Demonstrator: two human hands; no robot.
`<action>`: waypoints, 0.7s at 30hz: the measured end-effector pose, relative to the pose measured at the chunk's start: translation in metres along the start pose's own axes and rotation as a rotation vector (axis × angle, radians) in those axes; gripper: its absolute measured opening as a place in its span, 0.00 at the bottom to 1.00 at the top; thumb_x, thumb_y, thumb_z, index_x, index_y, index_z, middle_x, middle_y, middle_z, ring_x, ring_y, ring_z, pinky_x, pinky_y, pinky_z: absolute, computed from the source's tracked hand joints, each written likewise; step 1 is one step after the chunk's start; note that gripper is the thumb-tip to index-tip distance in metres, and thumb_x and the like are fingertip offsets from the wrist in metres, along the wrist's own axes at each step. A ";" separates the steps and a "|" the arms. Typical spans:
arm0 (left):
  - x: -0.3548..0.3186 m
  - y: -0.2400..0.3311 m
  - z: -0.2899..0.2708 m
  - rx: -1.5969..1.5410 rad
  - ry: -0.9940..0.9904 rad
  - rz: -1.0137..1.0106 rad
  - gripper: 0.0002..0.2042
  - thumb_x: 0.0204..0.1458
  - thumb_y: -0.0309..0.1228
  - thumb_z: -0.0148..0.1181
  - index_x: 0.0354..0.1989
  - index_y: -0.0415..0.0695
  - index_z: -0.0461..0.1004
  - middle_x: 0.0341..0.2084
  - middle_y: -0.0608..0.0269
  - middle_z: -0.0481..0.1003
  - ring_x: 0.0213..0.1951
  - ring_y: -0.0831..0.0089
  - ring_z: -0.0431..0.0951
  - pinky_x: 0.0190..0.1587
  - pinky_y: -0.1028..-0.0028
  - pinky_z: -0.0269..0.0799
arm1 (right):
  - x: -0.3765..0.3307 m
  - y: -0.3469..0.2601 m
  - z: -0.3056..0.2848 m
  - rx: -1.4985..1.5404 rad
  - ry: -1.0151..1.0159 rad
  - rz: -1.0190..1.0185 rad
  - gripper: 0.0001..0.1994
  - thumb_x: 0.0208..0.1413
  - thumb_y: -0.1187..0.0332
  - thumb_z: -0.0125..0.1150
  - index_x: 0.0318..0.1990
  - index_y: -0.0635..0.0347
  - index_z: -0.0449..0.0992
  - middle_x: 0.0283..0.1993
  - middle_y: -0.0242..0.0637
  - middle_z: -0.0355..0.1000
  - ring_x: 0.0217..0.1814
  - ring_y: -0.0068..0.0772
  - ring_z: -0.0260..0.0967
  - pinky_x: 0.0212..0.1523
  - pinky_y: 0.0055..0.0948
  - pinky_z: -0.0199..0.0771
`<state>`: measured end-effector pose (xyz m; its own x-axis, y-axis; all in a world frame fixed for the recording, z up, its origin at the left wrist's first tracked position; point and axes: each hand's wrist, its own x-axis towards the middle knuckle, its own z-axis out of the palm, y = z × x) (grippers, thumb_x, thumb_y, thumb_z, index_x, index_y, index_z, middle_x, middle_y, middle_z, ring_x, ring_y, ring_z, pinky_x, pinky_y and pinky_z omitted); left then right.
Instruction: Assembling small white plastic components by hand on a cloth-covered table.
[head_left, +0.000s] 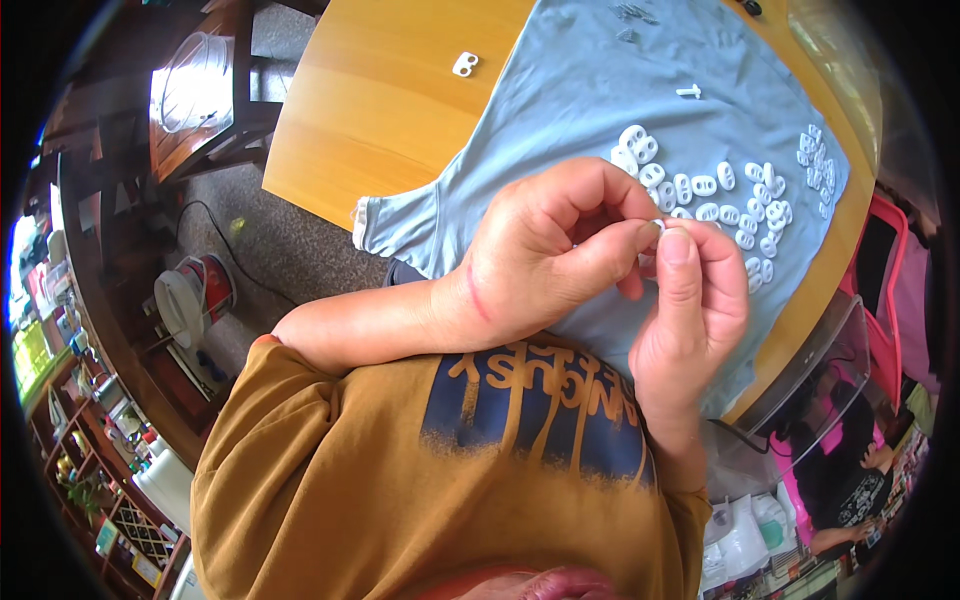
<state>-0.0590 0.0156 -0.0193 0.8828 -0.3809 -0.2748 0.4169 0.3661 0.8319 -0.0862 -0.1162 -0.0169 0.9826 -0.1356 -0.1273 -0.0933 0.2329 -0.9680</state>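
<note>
Both my hands meet over a light blue cloth [570, 90] spread on a wooden table. My left hand [560, 235] is closed in a pinch, thumb against curled fingers. Thumb and forefinger of my right hand [690, 295] pinch too, their tips touching those of the left. Between the fingertips shows a sliver of a small white piece [660, 226]; its shape is mostly hidden. Just beyond lie several white oval plastic pieces [704, 186] with two holes each, some stacked. A white T-shaped piece [690, 92] rests farther off on the cloth.
Small clear pieces [818, 170] lie in a heap near the cloth's right edge. Grey bits [632, 14] sit at the far end. One white two-holed piece [465, 64] is on the bare wooden table [390, 110]. Another person [850, 460] is at lower right, beside a clear plastic bin [820, 390].
</note>
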 end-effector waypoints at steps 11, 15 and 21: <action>-0.002 0.000 -0.009 -0.156 0.002 -0.003 0.05 0.53 0.22 0.52 0.36 0.37 0.66 0.31 0.61 0.72 0.29 0.78 0.74 0.34 0.79 0.71 | 0.010 -0.010 -0.002 -0.191 -0.064 0.005 0.05 0.55 0.76 0.53 0.38 0.67 0.71 0.33 0.30 0.68 0.32 0.14 0.61 0.35 0.14 0.63; -0.001 0.001 -0.014 -0.170 0.005 0.037 0.04 0.53 0.22 0.52 0.35 0.38 0.66 0.30 0.61 0.72 0.28 0.78 0.73 0.33 0.80 0.70 | 0.027 -0.024 -0.016 -0.531 0.134 -0.173 0.06 0.53 0.76 0.54 0.38 0.69 0.73 0.34 0.30 0.68 0.35 0.17 0.62 0.38 0.17 0.63; -0.001 0.003 -0.017 -0.144 -0.008 0.026 0.04 0.52 0.23 0.53 0.35 0.39 0.66 0.30 0.62 0.72 0.26 0.80 0.72 0.31 0.81 0.68 | 0.062 -0.023 -0.047 -1.193 0.002 -0.475 0.06 0.49 0.76 0.56 0.35 0.66 0.74 0.34 0.42 0.70 0.36 0.38 0.67 0.40 0.30 0.66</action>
<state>-0.0549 0.0315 -0.0243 0.8921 -0.3762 -0.2502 0.4215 0.4937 0.7607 -0.0307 -0.1751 -0.0126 0.9588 0.0305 0.2823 0.1773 -0.8409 -0.5113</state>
